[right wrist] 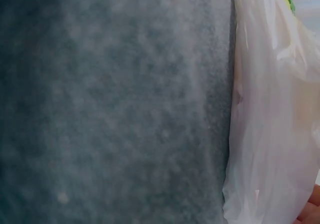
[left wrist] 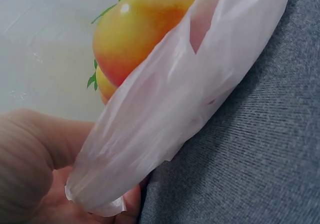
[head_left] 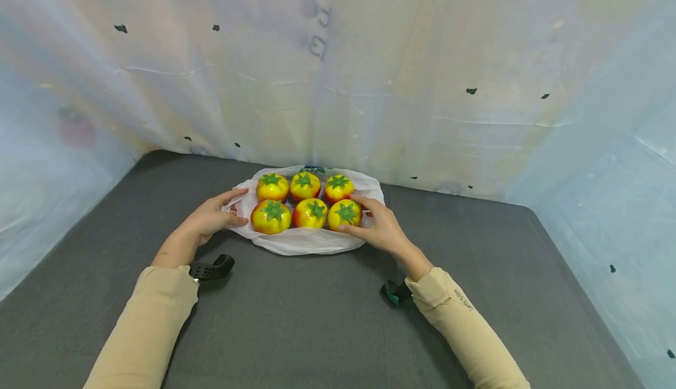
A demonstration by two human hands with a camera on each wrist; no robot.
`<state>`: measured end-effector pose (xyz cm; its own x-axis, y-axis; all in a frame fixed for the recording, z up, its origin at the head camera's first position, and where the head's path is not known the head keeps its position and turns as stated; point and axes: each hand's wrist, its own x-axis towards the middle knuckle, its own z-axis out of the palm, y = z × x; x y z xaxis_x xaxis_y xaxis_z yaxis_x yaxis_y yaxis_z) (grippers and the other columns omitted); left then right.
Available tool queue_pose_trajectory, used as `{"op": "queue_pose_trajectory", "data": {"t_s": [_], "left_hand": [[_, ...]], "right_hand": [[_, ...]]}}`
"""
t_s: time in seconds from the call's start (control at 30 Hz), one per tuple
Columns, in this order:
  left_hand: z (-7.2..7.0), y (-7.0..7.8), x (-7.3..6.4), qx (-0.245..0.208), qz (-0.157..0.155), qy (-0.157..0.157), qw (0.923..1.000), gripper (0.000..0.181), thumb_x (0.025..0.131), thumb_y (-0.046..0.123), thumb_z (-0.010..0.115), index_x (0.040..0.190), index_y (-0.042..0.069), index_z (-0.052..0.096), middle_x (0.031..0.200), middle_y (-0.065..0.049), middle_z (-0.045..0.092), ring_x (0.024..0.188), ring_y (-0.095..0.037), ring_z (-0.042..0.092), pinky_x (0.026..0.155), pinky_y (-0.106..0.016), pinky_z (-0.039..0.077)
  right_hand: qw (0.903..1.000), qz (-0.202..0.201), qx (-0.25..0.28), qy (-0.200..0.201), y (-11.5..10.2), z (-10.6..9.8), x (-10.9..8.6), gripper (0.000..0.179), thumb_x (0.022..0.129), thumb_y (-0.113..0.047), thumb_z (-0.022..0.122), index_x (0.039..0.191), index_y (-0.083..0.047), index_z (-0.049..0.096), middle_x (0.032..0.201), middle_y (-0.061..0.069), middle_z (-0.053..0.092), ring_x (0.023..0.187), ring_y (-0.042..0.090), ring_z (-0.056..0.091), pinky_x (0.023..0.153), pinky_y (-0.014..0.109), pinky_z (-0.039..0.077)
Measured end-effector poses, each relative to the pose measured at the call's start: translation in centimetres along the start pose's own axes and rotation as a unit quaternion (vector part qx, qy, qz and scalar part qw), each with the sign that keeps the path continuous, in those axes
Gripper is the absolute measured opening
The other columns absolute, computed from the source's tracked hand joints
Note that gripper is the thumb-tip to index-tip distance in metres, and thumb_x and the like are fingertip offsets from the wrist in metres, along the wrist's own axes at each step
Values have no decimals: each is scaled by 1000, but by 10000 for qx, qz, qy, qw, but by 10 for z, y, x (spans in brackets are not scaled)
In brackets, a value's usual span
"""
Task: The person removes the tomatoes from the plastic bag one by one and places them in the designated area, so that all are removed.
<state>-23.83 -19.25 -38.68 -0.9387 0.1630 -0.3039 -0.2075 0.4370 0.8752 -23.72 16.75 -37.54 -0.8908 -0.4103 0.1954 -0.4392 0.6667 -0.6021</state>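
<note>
A white plastic bag (head_left: 296, 244) lies spread on the grey surface, its top open. Inside it sit several glossy yellow-red tomatoes (head_left: 271, 217) with green star-shaped leaf tops, in two rows. My left hand (head_left: 211, 217) holds the bag's left edge; in the left wrist view, gathered plastic (left wrist: 130, 149) lies between its thumb and fingers. My right hand (head_left: 380, 229) has thumb and fingers around the front-right tomato (head_left: 345, 213). In the right wrist view, the bag's side (right wrist: 270, 134) hides most of that hand, leaving only some fingers (right wrist: 311, 206) at the lower right corner.
The dark grey table (head_left: 296, 330) extends in front of the bag and to both sides. Behind it hangs a pale translucent sheet (head_left: 369, 84) with small dark marks, and similar sheeting stands left and right. A black strap (head_left: 212, 268) is on the left wrist.
</note>
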Motion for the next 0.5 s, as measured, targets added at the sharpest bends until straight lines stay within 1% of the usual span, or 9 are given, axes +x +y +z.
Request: {"op": "queue_pose_trajectory", "data": {"t_s": [0.2,0.5], "left_hand": [[1,0,-1,-30,27,4,10000,85,87,9,66,155,19,17,159,-23,-5,142,-45,11,113,-61,18],[3,0,-2,-60,29,-42,10000,84,87,8,65,155,19,16,158,-27,-2,140,-43,15,113,-60,19]], "right_hand": [[10000,64,-47,4,-1,1,0,71,79,-34,78,139,-8,50,138,10,54,114,26,56,96,44,47],[9999,152,-47,66,-2,0,-1,70,78,-35,78,138,-9,51,135,10,56,111,26,56,96,45,47]]}}
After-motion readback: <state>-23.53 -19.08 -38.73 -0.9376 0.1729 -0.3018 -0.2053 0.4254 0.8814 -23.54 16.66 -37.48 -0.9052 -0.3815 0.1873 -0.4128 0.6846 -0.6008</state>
